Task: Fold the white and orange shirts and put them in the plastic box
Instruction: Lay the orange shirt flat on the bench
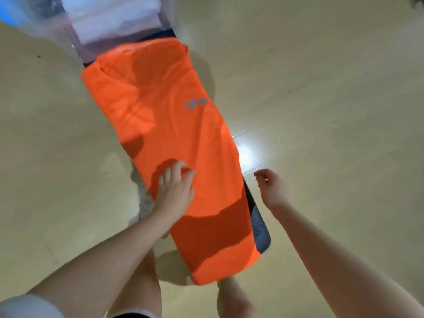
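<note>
1. Your long bright-orange fabric shirt (169, 138), already folded into a narrow strip, lies along a dark narrow table (260, 228) above the beige tiled floor (332, 88). It looks light and limp, so it should sag if lifted by one end.
2. The clear plastic box (68, 35) sits at the far end, blurred, with pale folded cloth (110, 21) inside.
3. Your left hand (175, 191) rests on the shirt, fingers bunching the cloth.
4. Your right hand (271, 189) hovers beside the shirt, its grip loosely curled on nothing. Take the near hem at both corners.
</note>
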{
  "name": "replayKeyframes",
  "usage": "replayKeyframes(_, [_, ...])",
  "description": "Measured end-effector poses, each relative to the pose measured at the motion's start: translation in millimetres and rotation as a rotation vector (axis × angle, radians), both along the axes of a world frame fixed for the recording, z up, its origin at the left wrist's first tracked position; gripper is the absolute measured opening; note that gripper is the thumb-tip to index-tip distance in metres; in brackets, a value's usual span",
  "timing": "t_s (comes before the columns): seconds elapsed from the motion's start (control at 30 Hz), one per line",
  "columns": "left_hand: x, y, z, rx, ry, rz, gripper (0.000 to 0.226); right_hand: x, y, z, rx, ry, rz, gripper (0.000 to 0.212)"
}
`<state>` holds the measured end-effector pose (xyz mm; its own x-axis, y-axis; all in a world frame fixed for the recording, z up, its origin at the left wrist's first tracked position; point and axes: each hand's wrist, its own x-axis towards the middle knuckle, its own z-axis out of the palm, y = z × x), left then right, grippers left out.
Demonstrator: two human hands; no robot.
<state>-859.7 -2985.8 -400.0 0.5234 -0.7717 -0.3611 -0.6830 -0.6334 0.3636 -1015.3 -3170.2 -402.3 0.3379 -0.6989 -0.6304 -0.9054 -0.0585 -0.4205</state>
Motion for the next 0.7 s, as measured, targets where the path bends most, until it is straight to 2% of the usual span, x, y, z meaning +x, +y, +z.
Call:
replayKeyframes(0.1, [-78.2, 19.4, -3.8, -0.022, 0.036, -0.123, 0.051, -45.5, 23.5, 7.9, 0.086, -0.01, 0.057, 0.024])
replayKeyframes(0.17, [-124.1, 30.9, -4.5, 0.038, 0.065, -0.113, 0.044, -74.2, 38.3, 10.6, 0.124, -0.022, 0.144, 0.023])
replayKeyframes(0.3, [-182.6, 39.3, 2.1, 0.156, 0.163, 0.077, 0.041, -130.8, 67.3, 15.2, 0.2, -0.06, 0.179, 0.028])
replayKeyframes(0.43, [-208.6, 30.3, 2.8, 0.09, 0.223, 0.28, 0.039, -150.7, 89.2, 9.5, 0.337, -0.165, 0.073, 0.028])
replayKeyframes(0.5, [-214.3, 20.3, 0.6, 0.058, 0.204, 0.401, 0.037, -149.2, 96.0, 5.8, 0.317, -0.147, 0.031, 0.027])
replayKeyframes(0.6, [-220.7, 0.7, -4.7, 0.046, 0.132, 0.578, 0.059, -146.6, 105.2, 3.1, 0.268, -0.134, 0.011, 0.027])
replayKeyframes(0.63, [-223.0, -5.7, -6.6, 0.031, 0.107, 0.615, 0.06, -145.2, 108.7, 2.5, 0.242, -0.145, 0.029, 0.026])
replayKeyframes(0.7, [-226.1, -15.3, -9.4, 0.053, 0.084, 0.634, 0.044, -143.0, 114.3, 1.6, 0.23, -0.16, 0.022, 0.024])
